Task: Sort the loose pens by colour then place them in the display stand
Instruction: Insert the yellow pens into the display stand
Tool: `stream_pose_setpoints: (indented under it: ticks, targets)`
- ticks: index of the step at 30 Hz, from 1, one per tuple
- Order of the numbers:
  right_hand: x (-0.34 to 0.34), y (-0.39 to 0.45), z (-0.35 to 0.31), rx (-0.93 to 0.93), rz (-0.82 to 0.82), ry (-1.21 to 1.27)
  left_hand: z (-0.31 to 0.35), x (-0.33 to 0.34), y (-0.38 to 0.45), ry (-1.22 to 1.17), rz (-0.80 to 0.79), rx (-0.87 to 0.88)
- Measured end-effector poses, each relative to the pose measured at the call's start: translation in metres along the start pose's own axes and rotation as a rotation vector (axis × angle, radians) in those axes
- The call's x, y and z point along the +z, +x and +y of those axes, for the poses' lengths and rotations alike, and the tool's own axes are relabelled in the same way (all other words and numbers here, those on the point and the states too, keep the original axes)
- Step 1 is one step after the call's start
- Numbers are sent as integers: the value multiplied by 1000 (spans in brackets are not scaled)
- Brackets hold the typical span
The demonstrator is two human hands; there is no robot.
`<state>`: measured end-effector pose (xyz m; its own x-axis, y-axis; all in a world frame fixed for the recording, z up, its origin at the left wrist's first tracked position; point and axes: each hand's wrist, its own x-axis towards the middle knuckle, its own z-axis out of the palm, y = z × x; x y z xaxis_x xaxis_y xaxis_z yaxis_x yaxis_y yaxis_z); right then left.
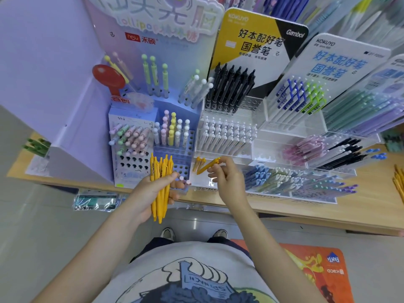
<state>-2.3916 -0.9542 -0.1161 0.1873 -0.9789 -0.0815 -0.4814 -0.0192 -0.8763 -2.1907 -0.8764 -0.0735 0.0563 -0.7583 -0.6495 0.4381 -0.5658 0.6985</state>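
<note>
Bundle of yellow pens: held upright in the left hand, fingers and thumb wrapped round the middle of the bundle, tips pointing down. It sits near the front edge of the wooden counter, just in front of the blue peg-hole stand.

Single yellow pen: pinched between the fingertips of the right hand, tilted, its lower end toward the left. It hangs over the near-left compartment of the clear display stand. Two more yellow pens already stand in that compartment, just left of the held pen.

Clear stand, going outward: blue, pale green and purple pens lie in the near row to the right; white pens stand in the row behind; pink and black ones sit right of those. Black pens fill the far tier under a yellow and black sign.

More yellow pens lie at the right edge of the counter. An orange mat lies on the floor, near right.
</note>
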Motion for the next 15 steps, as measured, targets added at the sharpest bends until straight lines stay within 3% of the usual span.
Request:
stream_pose_setpoints:
  ticks: [15]
  targets:
    - [16,6,17,-172,2,-228,-3,-6,5,-12,-52,-28]
